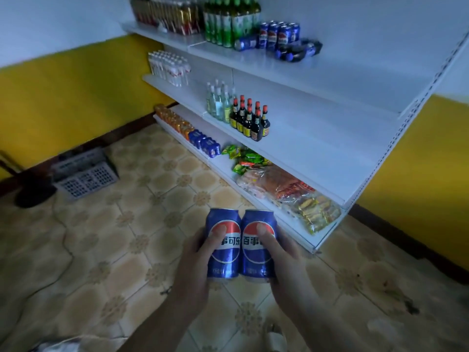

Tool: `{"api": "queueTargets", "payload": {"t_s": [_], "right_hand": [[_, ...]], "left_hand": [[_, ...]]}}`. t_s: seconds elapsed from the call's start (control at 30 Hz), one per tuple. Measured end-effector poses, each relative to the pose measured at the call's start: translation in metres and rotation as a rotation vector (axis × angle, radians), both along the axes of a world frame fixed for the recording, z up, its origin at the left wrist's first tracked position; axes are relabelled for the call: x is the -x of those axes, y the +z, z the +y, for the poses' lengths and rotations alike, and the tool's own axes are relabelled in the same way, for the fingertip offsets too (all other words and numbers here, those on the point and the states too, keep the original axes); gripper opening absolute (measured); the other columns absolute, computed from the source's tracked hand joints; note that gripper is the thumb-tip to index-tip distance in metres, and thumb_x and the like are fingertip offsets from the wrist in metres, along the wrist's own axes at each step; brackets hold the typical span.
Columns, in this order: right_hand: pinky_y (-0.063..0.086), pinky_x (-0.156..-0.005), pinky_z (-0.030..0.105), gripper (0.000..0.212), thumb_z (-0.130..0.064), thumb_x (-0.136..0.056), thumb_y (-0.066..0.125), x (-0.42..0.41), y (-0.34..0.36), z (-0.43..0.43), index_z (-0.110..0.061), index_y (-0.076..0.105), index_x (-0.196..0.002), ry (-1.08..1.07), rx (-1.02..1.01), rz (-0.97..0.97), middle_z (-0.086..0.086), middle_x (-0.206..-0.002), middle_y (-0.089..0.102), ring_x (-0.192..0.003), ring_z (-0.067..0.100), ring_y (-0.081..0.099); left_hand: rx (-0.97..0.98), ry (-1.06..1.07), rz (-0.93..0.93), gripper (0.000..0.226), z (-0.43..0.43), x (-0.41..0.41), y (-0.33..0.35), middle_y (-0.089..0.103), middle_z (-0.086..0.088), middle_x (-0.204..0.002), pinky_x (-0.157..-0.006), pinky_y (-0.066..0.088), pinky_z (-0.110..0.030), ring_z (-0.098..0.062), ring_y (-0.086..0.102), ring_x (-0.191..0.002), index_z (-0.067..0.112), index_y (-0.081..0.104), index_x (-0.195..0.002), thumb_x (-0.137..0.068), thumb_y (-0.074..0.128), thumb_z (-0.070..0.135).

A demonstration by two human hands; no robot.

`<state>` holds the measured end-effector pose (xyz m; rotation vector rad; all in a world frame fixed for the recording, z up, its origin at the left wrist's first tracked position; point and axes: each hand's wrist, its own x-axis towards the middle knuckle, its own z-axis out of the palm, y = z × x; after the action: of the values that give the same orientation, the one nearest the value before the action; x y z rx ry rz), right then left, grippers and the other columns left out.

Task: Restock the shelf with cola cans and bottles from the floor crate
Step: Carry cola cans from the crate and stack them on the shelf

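Cola cans, two of them, are pictured held upright and touching side by side above the tiled floor [127,250] of a small shop. The left can [223,250] is grasped by the left hand [195,265] and the right can [256,252] by the right hand [284,268]. Each thumb is pressed across a logo, and the fingers behind are hidden.

The white shelving unit [380,138] is seen ahead and to the right of the hands. A cluster of matching blue cans [279,34] is stood on the top shelf [342,80], high above the grip and slightly to its right. Cola bottles [300,50] are laid on their sides just beside the cluster. Bare shelf lies to the right of these, so a lift upward and forward, with the cans' long axes kept vertical, is judged to be called for. The right hand is judged the nearer.

The grey floor crate [86,174] is seen well apart at the left, near the wall. Its contents cannot be made out.
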<state>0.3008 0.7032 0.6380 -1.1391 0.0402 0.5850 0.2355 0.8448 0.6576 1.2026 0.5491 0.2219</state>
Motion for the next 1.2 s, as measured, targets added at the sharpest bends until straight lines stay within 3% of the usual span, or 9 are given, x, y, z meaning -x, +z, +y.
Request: {"api": "queueTargets", "payload": {"t_s": [0.2, 0.3, 0.67, 0.87, 1.2], "right_hand": [[0.06, -0.082, 0.05, 0.051, -0.038, -0.083, 0.066, -0.099, -0.005, 0.006, -0.014, 0.068, -0.128, 0.053, -0.026, 0.12, 0.017, -0.117, 0.074, -0.105, 0.038, 0.072], [0.06, -0.079, 0.045, 0.039, -0.032, -0.09, 0.064, -0.131, 0.0, 0.025, -0.015, 0.069, -0.125, 0.136, -0.03, 0.083, 0.015, -0.115, 0.076, -0.102, 0.034, 0.074], [0.057, -0.093, 0.052, 0.034, -0.023, -0.095, 0.062, -0.217, 0.002, 0.157, -0.014, 0.068, -0.127, 0.315, -0.007, 0.001, 0.013, -0.12, 0.074, -0.11, 0.034, 0.071], [0.06, -0.08, 0.042, 0.03, -0.017, -0.094, 0.064, -0.276, 0.013, 0.238, -0.013, 0.069, -0.124, 0.257, 0.006, -0.037, 0.013, -0.116, 0.075, -0.104, 0.033, 0.073], [0.056, -0.094, 0.059, 0.041, -0.019, -0.087, 0.073, -0.374, 0.022, 0.331, -0.013, 0.066, -0.126, 0.064, 0.018, -0.055, 0.017, -0.119, 0.073, -0.107, 0.04, 0.071]], "left_hand": [[0.009, 0.076, 0.028, 0.042, 0.005, -0.086, 0.002, 0.076, -0.014, -0.113, -0.085, 0.06, -0.049, -0.034, 0.074, -0.101, 0.011, 0.07, -0.122, -0.084, 0.067, 0.03], [-0.02, 0.13, 0.022, 0.039, 0.019, -0.109, 0.003, 0.076, -0.013, -0.112, -0.083, 0.06, -0.048, -0.033, 0.074, -0.099, 0.012, 0.069, -0.122, -0.087, 0.067, 0.029], [0.003, 0.313, 0.012, 0.043, 0.142, -0.174, -0.013, 0.076, -0.008, -0.112, -0.077, 0.062, -0.04, -0.03, 0.074, -0.099, 0.016, 0.067, -0.123, -0.082, 0.069, 0.03], [0.028, 0.276, 0.012, 0.044, 0.228, -0.24, -0.011, 0.076, -0.01, -0.11, -0.087, 0.059, -0.056, -0.033, 0.074, -0.097, 0.017, 0.068, -0.119, -0.078, 0.073, 0.031], [-0.008, 0.108, -0.034, 0.052, 0.334, -0.359, 0.005, 0.076, -0.009, -0.11, -0.081, 0.062, -0.046, -0.032, 0.074, -0.099, 0.015, 0.067, -0.119, -0.071, 0.078, 0.031]]}}
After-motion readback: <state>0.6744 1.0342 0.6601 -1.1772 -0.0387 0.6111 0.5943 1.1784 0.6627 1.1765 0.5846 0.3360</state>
